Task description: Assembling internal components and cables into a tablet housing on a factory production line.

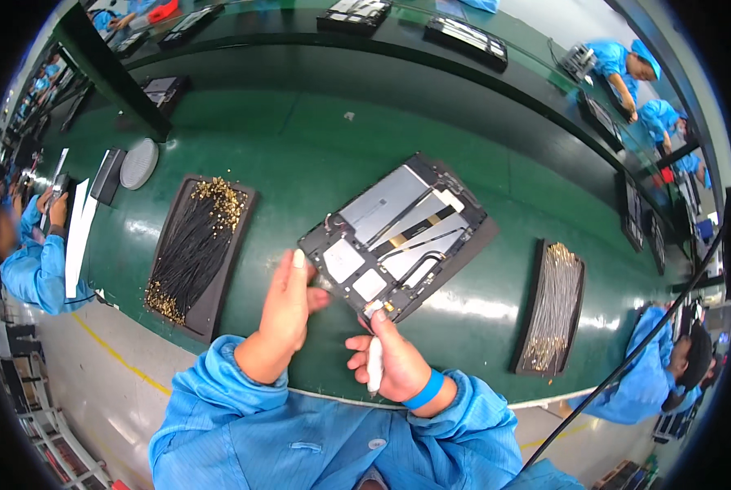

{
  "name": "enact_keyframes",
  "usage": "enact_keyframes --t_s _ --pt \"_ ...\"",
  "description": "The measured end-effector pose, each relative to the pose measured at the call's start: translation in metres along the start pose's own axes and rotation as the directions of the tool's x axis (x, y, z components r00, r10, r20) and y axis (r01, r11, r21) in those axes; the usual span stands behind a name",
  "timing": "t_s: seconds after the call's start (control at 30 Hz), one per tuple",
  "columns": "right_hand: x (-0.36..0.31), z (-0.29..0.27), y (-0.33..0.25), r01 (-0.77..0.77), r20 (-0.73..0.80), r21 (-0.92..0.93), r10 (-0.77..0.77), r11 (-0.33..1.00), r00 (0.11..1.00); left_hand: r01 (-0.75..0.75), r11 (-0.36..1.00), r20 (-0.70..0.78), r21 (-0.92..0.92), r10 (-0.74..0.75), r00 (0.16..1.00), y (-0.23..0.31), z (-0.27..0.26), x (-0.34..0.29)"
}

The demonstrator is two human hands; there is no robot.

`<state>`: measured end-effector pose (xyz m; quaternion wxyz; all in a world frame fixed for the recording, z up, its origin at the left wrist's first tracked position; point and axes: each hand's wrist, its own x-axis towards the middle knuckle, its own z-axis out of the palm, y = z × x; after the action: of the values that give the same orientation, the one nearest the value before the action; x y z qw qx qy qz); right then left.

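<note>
An opened tablet [371,282] with its grey battery, black cables and boards showing lies tilted in a dark tray [473,255] in the middle of the green table. My left hand [284,306] is beside the tablet's left corner, fingers stretched out and holding nothing; whether a fingertip touches the edge I cannot tell. At the near edge of the tablet, my right hand [398,363] grips a white pen-shaped tool [374,366]. Its thumb and index finger reach a small part on the tablet's near corner, and the fingertips partly hide that spot.
Left of me stands a tray of black cables [190,253] with gold ends; right, a tray of grey cables [555,306]. A round grey disc [140,163] lies at the far left. Beyond, a dark conveyor [382,69] carries more tablets. Co-workers in blue [43,265] sit nearby.
</note>
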<state>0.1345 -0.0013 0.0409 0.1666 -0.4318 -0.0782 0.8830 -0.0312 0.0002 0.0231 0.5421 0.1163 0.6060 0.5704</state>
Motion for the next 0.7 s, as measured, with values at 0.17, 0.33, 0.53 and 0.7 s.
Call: enact_keyframes --t_s 0.17,0.33,0.53,0.7 --pt "-0.003 -0.007 0.036 -0.130 0.080 -0.167 0.145 0.977 0.986 0.207 0.937 0.346 -0.280 -0.103 0.933 -0.006 0.008 -0.024" --pt "-0.008 -0.008 0.047 -0.067 0.224 -0.724 0.327 0.686 0.918 -0.086 0.981 0.370 0.171 0.017 0.929 0.008 -0.003 -0.018" --pt "-0.024 -0.019 0.032 0.081 0.189 -0.818 0.133 0.569 0.973 -0.413 0.122 0.174 0.903 0.774 0.609 0.037 -0.050 0.000" --pt "-0.032 -0.030 0.020 0.115 0.233 -0.877 0.203 0.467 0.951 -0.028 -0.197 0.174 0.980 0.783 0.598 0.048 -0.126 0.042"
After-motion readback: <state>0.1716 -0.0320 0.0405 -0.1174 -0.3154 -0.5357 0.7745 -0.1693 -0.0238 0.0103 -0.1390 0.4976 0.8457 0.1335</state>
